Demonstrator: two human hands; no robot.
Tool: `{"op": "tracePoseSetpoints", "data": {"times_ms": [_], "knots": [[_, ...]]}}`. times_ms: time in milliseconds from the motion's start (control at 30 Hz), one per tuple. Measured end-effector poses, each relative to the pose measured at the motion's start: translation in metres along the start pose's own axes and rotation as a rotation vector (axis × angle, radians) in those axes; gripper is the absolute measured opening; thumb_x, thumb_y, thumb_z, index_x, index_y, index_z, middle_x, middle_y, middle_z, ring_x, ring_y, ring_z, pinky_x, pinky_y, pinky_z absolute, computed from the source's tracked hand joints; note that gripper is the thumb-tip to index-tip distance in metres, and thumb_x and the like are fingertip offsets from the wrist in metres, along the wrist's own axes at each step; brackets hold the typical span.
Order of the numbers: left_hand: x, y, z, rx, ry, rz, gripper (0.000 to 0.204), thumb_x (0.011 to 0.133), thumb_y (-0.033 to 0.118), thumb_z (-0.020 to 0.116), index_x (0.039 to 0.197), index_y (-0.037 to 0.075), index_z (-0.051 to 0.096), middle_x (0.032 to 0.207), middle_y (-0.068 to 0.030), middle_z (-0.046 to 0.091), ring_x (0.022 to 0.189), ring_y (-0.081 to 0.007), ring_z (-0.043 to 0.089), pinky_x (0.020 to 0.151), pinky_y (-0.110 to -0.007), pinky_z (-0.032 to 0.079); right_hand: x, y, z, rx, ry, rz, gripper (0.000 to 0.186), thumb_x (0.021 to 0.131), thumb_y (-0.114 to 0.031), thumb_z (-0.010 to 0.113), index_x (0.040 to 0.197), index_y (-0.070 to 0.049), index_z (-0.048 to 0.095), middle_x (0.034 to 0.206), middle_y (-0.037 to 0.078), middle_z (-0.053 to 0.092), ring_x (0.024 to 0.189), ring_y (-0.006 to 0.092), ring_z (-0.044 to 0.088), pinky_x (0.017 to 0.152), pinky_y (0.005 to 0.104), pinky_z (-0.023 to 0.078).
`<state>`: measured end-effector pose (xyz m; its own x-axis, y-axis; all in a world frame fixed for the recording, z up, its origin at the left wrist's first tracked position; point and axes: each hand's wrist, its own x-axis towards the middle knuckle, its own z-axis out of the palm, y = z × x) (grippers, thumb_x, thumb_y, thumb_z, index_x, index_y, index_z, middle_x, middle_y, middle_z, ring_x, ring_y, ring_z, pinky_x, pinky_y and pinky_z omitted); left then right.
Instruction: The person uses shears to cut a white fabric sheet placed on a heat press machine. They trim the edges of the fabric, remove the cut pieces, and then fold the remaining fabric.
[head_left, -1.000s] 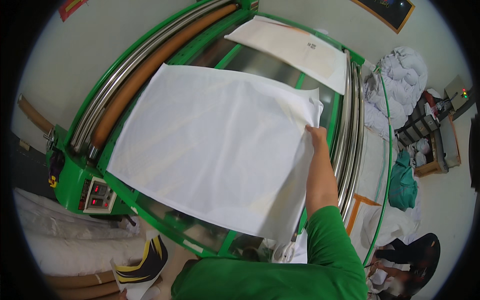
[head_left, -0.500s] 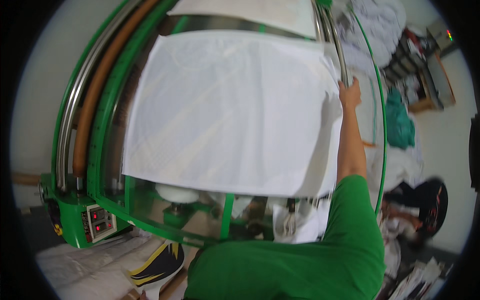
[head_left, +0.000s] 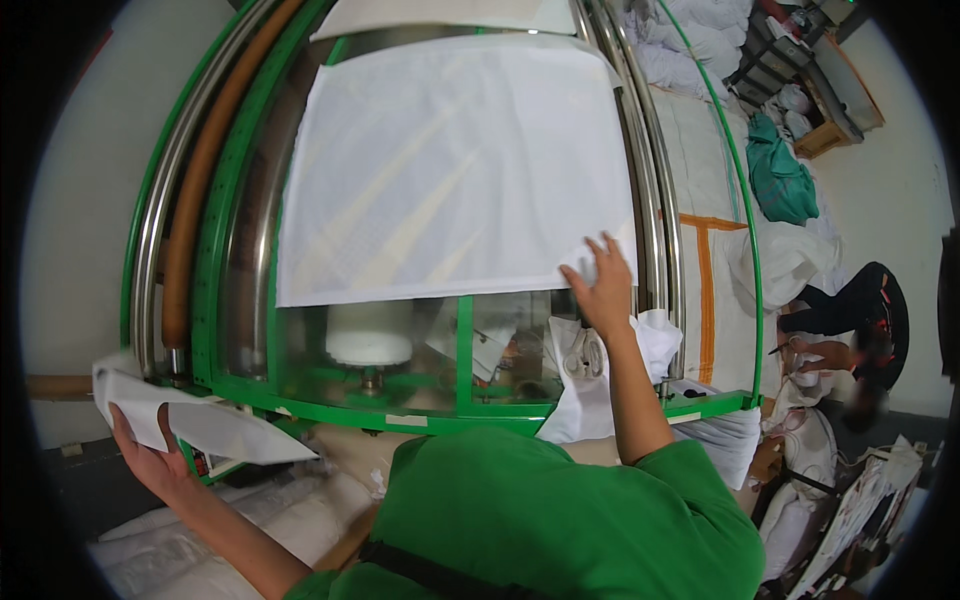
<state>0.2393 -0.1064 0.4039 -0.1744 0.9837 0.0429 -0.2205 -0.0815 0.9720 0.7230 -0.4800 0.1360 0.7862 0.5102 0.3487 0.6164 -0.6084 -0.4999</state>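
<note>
A large white sheet (head_left: 470,180) with faint yellowish streaks lies over the bed of a green-framed machine (head_left: 463,350). Over its near right corner is my right hand (head_left: 603,290), fingers spread and holding nothing; whether the fingertips touch the sheet I cannot tell. At the lower left, my left hand (head_left: 150,460) grips a white cut fabric piece (head_left: 225,425) between thumb and fingers, over the machine's near left corner. Below my right hand, a bunched white cloth (head_left: 580,405) hangs over the front rail, with scissors (head_left: 585,355) on it.
Metal rollers (head_left: 645,180) run along the right side, and a brown roller (head_left: 185,220) along the left. Another white sheet (head_left: 450,15) lies farther back. To the right are white sacks (head_left: 700,150), a green bundle (head_left: 780,175) and a person bending down (head_left: 860,330).
My right hand has left the right-hand rollers and come nearer, opening over the sheet's corner. My left hand has moved left and up. The black-and-yellow printed face no longer shows.
</note>
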Motion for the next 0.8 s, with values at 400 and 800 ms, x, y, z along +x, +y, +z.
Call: {"op": "tracePoseSetpoints", "data": {"times_ms": [400,800], "knots": [[0.066,0.027,-0.124,-0.462,-0.73,-0.044,0.042,0.103,0.019,0.055,0.136,-0.007,0.052,0.144,-0.0197,0.055,0.127,-0.0324,0.055,0.113,-0.05,0.043,-0.197,-0.055,-0.056,-0.345,-0.05,0.342,0.043,0.082,-0.03,0.08,0.113,-0.004,0.064,0.118,0.012,0.062,0.111,0.0381,0.057,0.086,0.0494,0.049],[-0.078,-0.141,-0.046,-0.447,-0.771,-0.835,0.051,0.098,0.022,0.055,0.146,0.01,0.044,0.145,-0.0128,0.052,0.136,-0.0325,0.048,0.106,-0.069,0.042,-0.227,-0.064,-0.103,-0.141,-0.285,0.668,0.028,0.08,-0.011,0.068,0.107,-0.005,0.065,0.099,0.023,0.071,0.096,0.0433,0.067,0.084,0.0497,0.052]]}}
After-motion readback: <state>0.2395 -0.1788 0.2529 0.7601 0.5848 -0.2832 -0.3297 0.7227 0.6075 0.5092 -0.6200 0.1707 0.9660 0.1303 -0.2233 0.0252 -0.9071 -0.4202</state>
